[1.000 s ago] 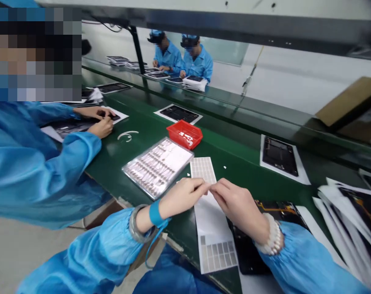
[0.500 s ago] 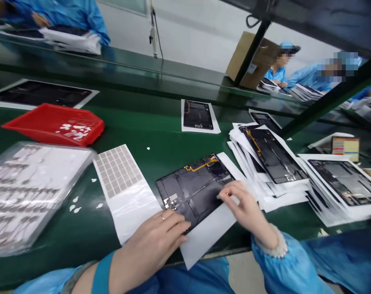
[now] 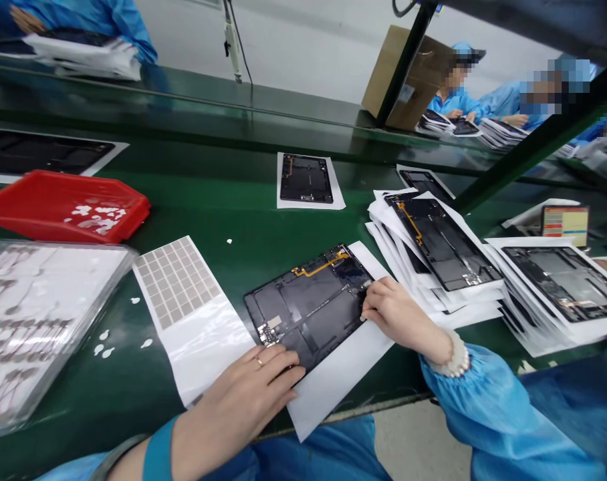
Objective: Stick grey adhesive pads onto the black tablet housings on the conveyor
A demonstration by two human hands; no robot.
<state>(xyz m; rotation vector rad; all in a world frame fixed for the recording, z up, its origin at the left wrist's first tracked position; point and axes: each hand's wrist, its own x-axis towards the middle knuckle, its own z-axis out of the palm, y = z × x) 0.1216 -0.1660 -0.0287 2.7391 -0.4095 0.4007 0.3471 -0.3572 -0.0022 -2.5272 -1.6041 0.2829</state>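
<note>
Black device housing (image 3: 328, 327) bears the flat left hand (image 3: 238, 391), the right hand (image 3: 401, 317) pinched at its edge.

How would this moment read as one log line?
left hand: on black panel | right hand: at panel's right end | gridded sheet: left of panel | red tray: holds white bits

Electronics workshop, opened devices (image 3: 328, 314), blue-clad workers (image 3: 126, 30)

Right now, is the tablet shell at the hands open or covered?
Open. The tablet shell lies inside up, its orange ribbon and circuit board bare, with no cover over them.
</note>
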